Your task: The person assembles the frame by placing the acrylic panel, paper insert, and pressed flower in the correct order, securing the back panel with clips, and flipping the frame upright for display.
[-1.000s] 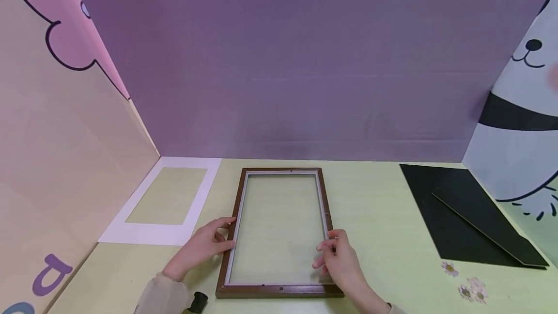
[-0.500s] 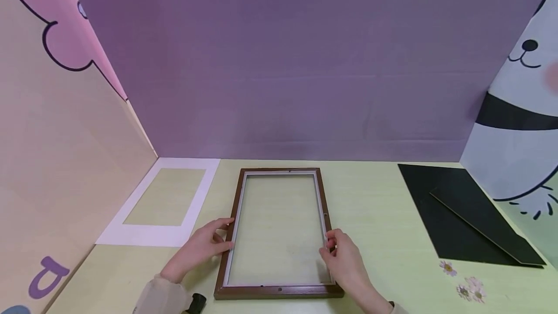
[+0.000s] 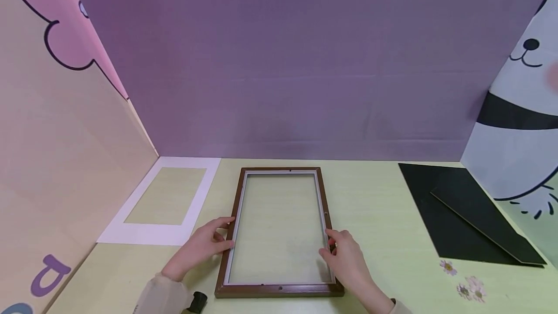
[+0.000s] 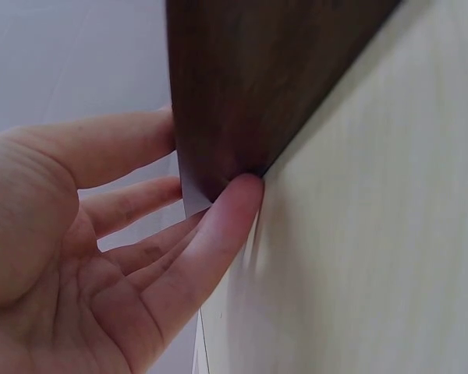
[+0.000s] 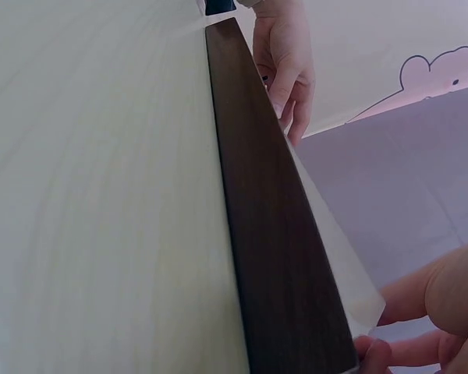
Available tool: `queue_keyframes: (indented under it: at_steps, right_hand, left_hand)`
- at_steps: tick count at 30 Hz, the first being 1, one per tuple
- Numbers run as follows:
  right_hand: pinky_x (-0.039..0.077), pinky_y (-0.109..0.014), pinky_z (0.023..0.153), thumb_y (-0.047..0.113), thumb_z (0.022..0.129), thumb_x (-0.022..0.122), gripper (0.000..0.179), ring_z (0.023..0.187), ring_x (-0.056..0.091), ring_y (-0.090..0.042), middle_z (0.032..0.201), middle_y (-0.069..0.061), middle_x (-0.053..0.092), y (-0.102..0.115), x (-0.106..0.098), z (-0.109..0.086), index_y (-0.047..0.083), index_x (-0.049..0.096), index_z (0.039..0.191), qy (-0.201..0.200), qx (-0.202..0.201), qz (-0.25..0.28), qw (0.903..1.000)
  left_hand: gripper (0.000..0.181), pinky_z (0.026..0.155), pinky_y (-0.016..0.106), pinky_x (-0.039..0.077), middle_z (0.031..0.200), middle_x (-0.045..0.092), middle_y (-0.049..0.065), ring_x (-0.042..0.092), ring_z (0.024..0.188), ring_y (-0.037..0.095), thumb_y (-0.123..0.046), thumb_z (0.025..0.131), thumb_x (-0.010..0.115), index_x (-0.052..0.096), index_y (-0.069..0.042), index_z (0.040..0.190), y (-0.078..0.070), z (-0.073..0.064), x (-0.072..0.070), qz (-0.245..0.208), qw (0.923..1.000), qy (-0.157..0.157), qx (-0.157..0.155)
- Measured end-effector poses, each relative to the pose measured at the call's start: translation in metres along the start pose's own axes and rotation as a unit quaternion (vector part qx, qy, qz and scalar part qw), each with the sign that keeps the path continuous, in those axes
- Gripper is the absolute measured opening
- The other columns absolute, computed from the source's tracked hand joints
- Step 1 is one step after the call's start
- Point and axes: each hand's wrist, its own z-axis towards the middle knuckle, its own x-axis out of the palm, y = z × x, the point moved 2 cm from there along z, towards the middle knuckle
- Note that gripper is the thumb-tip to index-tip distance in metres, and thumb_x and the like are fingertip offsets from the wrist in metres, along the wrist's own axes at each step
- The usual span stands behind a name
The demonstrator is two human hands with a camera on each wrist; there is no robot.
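Note:
A brown wooden picture frame (image 3: 279, 292) with a pale inner lip lies flat in front of me. My left hand (image 3: 205, 243) holds its left rail, thumb and index finger spread along the edge. In the left wrist view, the thumb (image 4: 238, 202) presses low on the frame's brown side. On the other side, my right hand (image 3: 346, 258) is at the lower right rail, fingers curled. The right wrist view shows a clear sheet (image 5: 339, 253) rising slightly above the frame, its corner between the right fingers. How far the sheet sits inside the frame is hard to see.
A white mat board (image 3: 139, 234) with a cut-out window lies at the left. Black backing boards (image 3: 427, 217) overlap at the right, with several dried flowers (image 3: 472, 290) below them. Purple and cartoon-printed walls (image 3: 305, 71) enclose the table.
My right hand's fingers, spread over the frame's inside a second ago, have drawn together and moved to the right rail. My left hand and the frame look unchanged.

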Motion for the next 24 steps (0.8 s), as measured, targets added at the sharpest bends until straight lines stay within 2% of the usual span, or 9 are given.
queue_keyframes:
  at_steps: [6, 17, 24]
  right_hand:
    - [0.038, -0.02, 0.05, 0.009, 0.076, 0.07, 0.04, 0.062, 0.046, -0.009, 0.093, -0.011, 0.054, -0.0003, 0.0001, 0.0012, -0.008, 0.059, 0.111, 0.002, 0.007, -0.014, 0.9999]
    - [0.04, -0.024, 0.053, 0.011, 0.076, 0.07, 0.038, 0.064, 0.046, -0.014, 0.086, -0.008, 0.053, 0.0005, -0.0007, 0.0044, -0.006, 0.061, 0.109, 0.022, -0.007, -0.053, 0.9984]
    - [0.037, -0.024, 0.051, 0.011, 0.074, 0.071, 0.038, 0.061, 0.043, -0.013, 0.081, -0.006, 0.051, 0.0005, -0.0006, 0.0045, -0.005, 0.061, 0.108, 0.021, -0.013, -0.054, 0.9983]
  left_hand:
    - [0.058, 0.06, 0.024, 0.045, 0.116, 0.055, 0.015, 0.053, 0.077, 0.012, -0.019, 0.078, 0.071, 0.047, -0.006, 0.129, -0.0014, -0.0005, 0.0003, 0.002, 1.0, -0.002, -0.009]
    - [0.058, 0.061, 0.024, 0.046, 0.116, 0.054, 0.016, 0.054, 0.078, 0.013, -0.019, 0.079, 0.07, 0.047, -0.004, 0.13, -0.0013, 0.0012, -0.0001, 0.009, 1.0, -0.001, -0.004]
    - [0.058, 0.061, 0.023, 0.045, 0.116, 0.054, 0.016, 0.053, 0.078, 0.013, -0.02, 0.079, 0.07, 0.046, -0.005, 0.13, -0.0023, -0.0008, 0.0002, 0.006, 1.0, 0.002, -0.001]
